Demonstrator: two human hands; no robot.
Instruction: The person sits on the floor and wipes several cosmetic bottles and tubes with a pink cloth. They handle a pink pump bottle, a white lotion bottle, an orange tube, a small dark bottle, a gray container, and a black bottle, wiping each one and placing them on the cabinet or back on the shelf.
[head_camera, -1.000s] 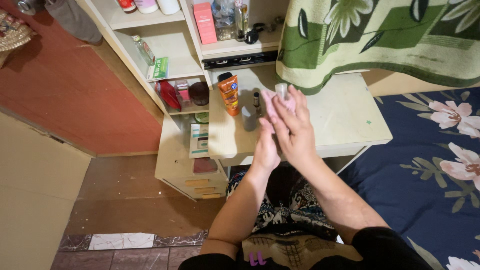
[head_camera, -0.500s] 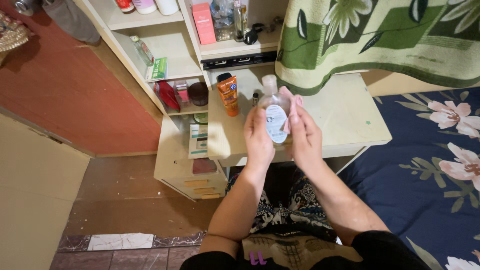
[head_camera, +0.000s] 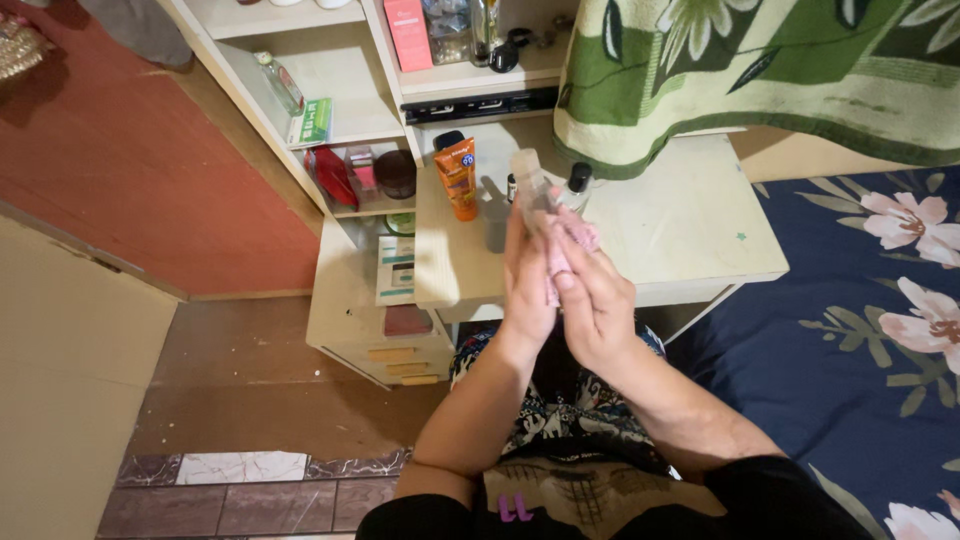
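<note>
My left hand (head_camera: 525, 290) and my right hand (head_camera: 592, 300) are pressed together above the front edge of the pale desk (head_camera: 690, 235). Between them is a clear bottle (head_camera: 530, 185) with a pale cap; only its neck and top show above my fingers. A pink cloth (head_camera: 572, 235) lies against the bottle under my right fingers. My left hand grips the bottle from the left, and my right hand holds the cloth on it.
On the desk stand an orange tube (head_camera: 458, 180) and a small dark-capped bottle (head_camera: 578, 185). Shelves on the left hold a brown jar (head_camera: 397, 175), a red pouch (head_camera: 335, 180) and a pink box (head_camera: 410, 35). A green floral blanket (head_camera: 760, 70) hangs behind; a blue floral bedsheet (head_camera: 870, 310) lies right.
The bottle's label faced me half a second ago; now my hands have closed over it and the cloth covers its body. The view has shifted slightly downward.
</note>
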